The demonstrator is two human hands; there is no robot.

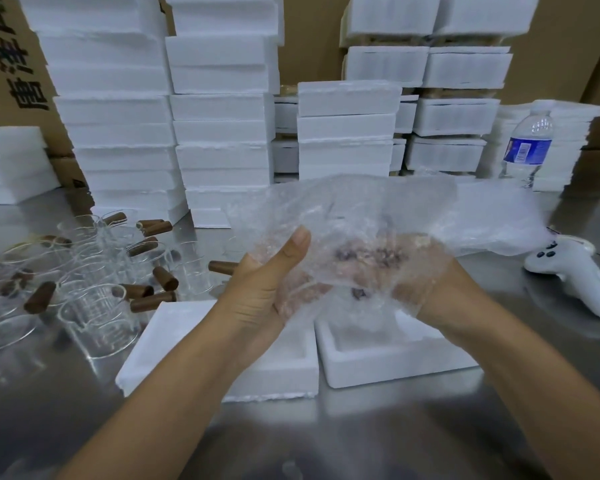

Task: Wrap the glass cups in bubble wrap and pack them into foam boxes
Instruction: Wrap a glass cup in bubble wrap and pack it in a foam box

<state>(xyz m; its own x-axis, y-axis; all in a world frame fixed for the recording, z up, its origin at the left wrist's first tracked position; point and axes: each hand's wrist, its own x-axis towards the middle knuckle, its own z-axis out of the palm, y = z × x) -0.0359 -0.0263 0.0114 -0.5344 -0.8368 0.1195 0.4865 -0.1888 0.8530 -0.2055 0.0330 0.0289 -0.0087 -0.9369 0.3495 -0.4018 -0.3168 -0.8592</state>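
Bare table [291, 445] lies open along the near edge, with another clear strip between the two open foam boxes [395, 367] and the white controller [575, 275]. Crowded glass cups [94, 306] block the left. Foam box stacks [219, 133] and a water bottle [527, 147] wall off the back. Raised bubble wrap [361, 209] hangs over the open boxes.

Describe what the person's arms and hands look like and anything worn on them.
Both forearms are bare to the frame's edge: no sleeves, watch or bracelets. The left hand is gloveless, thumbnail short. The right hand shows only blurred through bubble wrap.
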